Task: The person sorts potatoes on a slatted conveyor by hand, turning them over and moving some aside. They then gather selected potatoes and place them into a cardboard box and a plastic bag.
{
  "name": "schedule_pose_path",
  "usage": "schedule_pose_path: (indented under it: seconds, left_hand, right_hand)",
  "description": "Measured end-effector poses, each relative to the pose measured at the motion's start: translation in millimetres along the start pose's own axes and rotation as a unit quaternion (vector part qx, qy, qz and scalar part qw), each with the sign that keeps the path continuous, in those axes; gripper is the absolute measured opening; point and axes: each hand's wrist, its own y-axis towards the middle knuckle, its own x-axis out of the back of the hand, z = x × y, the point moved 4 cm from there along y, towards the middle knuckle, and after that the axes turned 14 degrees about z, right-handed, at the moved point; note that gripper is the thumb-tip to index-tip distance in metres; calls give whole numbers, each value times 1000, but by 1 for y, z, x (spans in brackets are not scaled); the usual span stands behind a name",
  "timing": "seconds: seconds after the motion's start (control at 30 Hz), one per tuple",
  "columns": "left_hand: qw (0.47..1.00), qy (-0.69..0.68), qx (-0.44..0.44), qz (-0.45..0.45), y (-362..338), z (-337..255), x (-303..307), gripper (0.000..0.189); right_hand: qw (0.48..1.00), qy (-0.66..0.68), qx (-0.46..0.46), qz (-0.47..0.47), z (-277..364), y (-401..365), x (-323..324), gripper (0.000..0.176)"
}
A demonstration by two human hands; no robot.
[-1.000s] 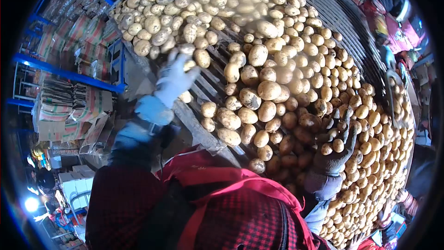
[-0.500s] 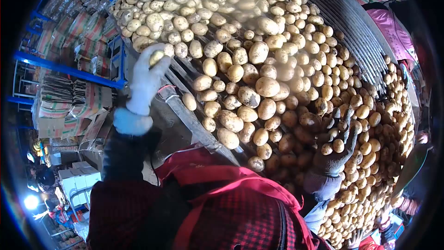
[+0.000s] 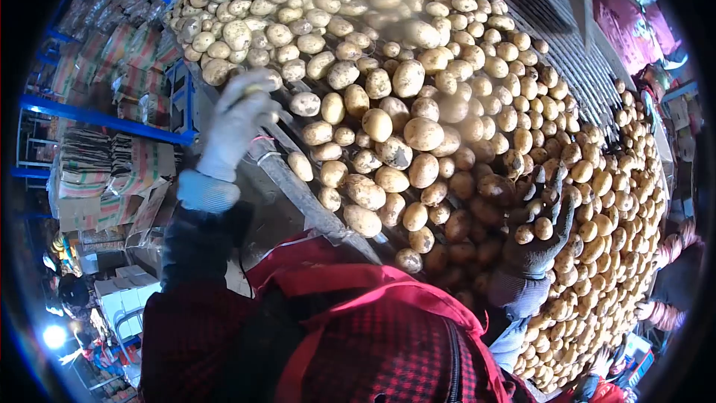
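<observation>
In a pale, wet-looking glove, my left hand (image 3: 235, 119) is at the left edge of the potato bed, blurred by motion. Its fingers curl around a potato (image 3: 250, 92), of which only a yellowish part shows. My right hand (image 3: 543, 242), in a dark, dirty glove, lies palm up among the potatoes on the right. Two small potatoes (image 3: 544, 227) rest in it, against partly spread fingers. Around both hands spread many loose potatoes (image 3: 424, 133), some smeared with dark soil.
The potatoes lie on slatted metal bars (image 3: 567, 60), with a metal edge rail (image 3: 298, 190) close to my body. Blue frames (image 3: 104, 118) and stacked packaging (image 3: 89, 168) stand at left. Other people's hands (image 3: 645, 309) and sleeves appear along the right edge.
My left hand has shifted slightly downward and blurred, its fingers turned more to the right. My right hand keeps nearly the same place and pose. At the right edge, other people's arms have moved.
</observation>
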Motion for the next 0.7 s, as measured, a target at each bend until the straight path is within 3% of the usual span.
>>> schedule_pose_path:
  seconds: [0.1,0.2,0.27,0.33,0.37,0.43,0.47,0.53,0.67,0.7]
  left_hand:
    - [991,101,26,-83,-4,-27,29,34]
    - [975,214,29,-48,2,-41,54,33]
    - [969,222,52,-91,8,-44,67,26]
    - [863,500,61,-22,23,-47,70,25]
    - [863,501,58,-22,26,-49,65,25]
    - [657,750,59,-38,33,-55,50,20]
    - [657,751,58,-36,35,-52,51,20]
    - [706,706,-13,50,43,-42,47,18]
    - [720,676,-27,157,22,-50,-18,26]
    - [682,689,83,233,18,-36,-24,32]
  right_hand:
    - [1000,-23,-5,12,-2,-1,0,44]
    - [999,-24,-9,19,-2,-1,1,45]
    - [999,-24,-11,23,-2,-1,2,46]
    - [999,-19,-11,24,-2,-2,4,47]
    - [1000,-12,-14,24,-2,-2,6,47]
    - [1000,2,-19,25,-2,-5,8,48]
    - [999,6,-23,26,-1,-6,10,49]
    - [999,14,-28,24,-2,-8,10,49]
    - [999,22,-37,22,-3,-7,11,51]
    - [999,24,-38,21,-4,-6,12,52]
